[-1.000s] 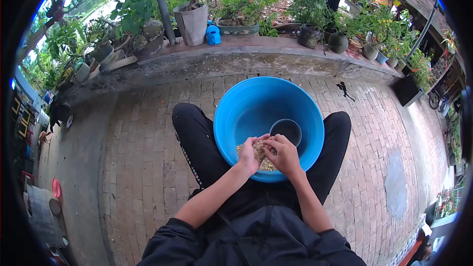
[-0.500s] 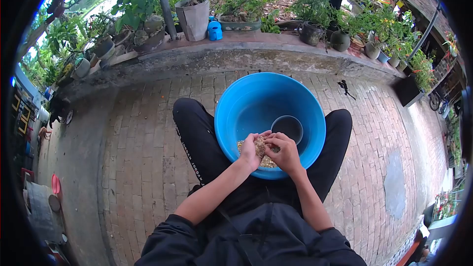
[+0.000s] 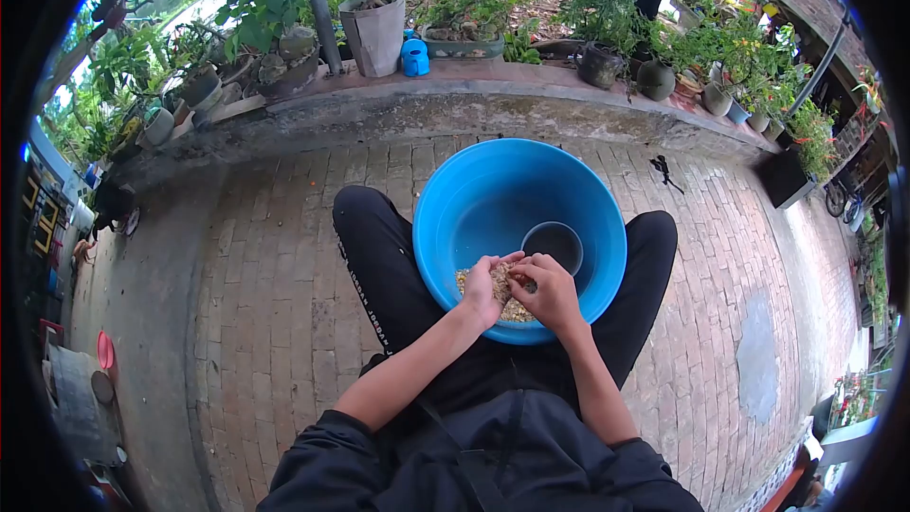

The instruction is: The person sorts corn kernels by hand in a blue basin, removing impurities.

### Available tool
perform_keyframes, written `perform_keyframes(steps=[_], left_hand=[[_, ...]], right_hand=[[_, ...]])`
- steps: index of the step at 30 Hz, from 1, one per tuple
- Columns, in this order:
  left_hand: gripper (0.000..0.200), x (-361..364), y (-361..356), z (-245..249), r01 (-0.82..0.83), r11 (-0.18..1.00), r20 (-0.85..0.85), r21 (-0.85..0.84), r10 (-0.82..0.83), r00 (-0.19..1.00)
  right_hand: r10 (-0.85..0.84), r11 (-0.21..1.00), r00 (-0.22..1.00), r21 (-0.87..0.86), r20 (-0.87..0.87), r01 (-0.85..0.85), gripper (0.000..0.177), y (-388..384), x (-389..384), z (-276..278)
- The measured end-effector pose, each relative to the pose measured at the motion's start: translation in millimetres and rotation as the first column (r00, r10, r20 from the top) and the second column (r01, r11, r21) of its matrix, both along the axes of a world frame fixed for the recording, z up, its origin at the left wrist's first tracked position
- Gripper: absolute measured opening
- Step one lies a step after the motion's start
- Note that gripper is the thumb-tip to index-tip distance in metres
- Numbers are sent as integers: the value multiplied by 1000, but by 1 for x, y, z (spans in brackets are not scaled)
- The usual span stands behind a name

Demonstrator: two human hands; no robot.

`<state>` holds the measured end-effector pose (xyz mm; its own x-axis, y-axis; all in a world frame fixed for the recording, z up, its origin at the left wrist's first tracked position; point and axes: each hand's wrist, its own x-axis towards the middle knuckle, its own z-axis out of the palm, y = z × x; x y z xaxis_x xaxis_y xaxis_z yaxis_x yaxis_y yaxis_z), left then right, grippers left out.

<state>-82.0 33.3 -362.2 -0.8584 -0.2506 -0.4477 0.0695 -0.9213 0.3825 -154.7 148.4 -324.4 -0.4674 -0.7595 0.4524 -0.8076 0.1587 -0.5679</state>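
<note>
A big round blue tub [image 3: 445,218] sits between my legs. My left hand [image 3: 484,292] is palm up and cupped over its near side, holding a small heap of mixed dry grain [image 3: 503,284]. At that heap, my right hand [image 3: 553,296] is closed in a pinch, thumb and fingertips touching the grain. What the pinch holds is too small to make out. More loose grain [image 3: 517,313] lies on the tub's floor beneath my hands. A small round bowl [image 3: 553,245], dark inside, rests in the tub just beyond my right hand.
Brick paving [image 3: 275,322] surrounds me. Ahead runs a low concrete ledge [image 3: 455,114] with potted plants and a blue watering can [image 3: 415,58]. A small black object [image 3: 664,172] lies on the paving to the right. Red plastic [image 3: 105,351] is at the far left.
Very little differs. My right fingers have shifted slightly at the grain in my left palm; the tub and bowl have stayed in place.
</note>
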Motion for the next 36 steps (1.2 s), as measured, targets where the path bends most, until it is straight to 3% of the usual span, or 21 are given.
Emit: perform_keyframes(steps=[4,11,13,19,25,29,32,34,36], left_hand=[[44,1,0,-1,3,1000,7,10,-3,1000],[44,0,0,-2,3,1000,-1,1,-3,1000],[44,0,-1,-4,0,1000,-6,12,0,1000],[45,1,-1,-2,15,1000,-13,12,-14,1000],[45,2,1,1,14,1000,11,-6,-14,1000],[45,1,2,3,2,1000,-15,31,-2,1000],[45,1,1,1,3,999,-26,37,-2,1000],[45,1,1,-2,9,999,-32,36,-8,999],[44,0,1,-3,7,1000,-23,23,-6,1000]], right_hand=[[-4,994,987,105,-160,21,15,0,2,6],[17,999,987,38,-159,-11,15,-1,1,-2],[30,999,997,-42,70,-27,14,0,3,-4],[91,995,966,-62,240,-78,13,0,3,3],[-2,993,953,-116,304,39,11,3,1,5],[15,995,952,-101,305,17,12,5,1,6],[20,999,971,-38,237,-11,14,6,2,5],[39,999,998,-25,-46,-41,15,4,3,5],[37,999,996,-13,-87,-38,15,4,2,4]])
